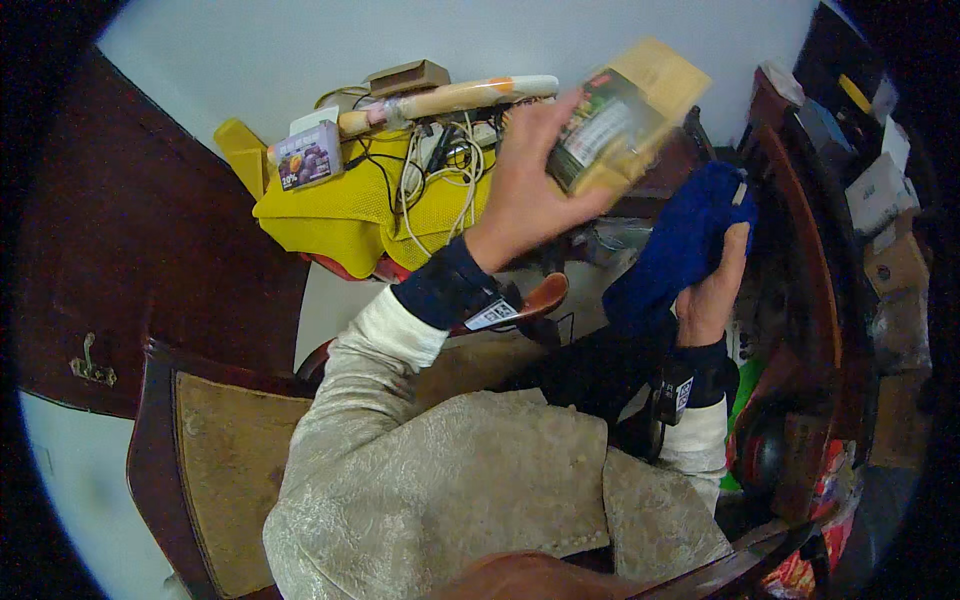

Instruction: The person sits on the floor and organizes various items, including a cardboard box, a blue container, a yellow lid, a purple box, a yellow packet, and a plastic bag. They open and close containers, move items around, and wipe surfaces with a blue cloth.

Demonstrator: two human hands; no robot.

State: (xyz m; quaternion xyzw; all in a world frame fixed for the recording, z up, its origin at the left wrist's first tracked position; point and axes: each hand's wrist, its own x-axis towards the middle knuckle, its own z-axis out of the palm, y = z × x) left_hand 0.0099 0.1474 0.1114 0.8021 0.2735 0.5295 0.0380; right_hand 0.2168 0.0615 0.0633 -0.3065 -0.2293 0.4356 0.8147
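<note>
My left hand (532, 184) grips a yellow cardboard box (664, 79) with a dark printed label, tilted and blurred by motion. It is raised in front of a pale wall. Lower and to the right, my right hand (712, 289) holds a bunched dark blue cloth item (667, 236), its thumb pressed on the near side. A small pale tag shows on the cloth. What kind of article it is cannot be told. The fingers beneath it are hidden. Both wrists wear dark bands bearing printed codes.
Yellow textured fabric (322, 214) lies left of the box, under white cables (472, 169), a purple printed carton (307, 157) and a plastic-wrapped roll-like item (465, 97). A wooden chair (232, 472) stands at left. Stacked cartons (892, 262) line the right beyond a dark wooden edge.
</note>
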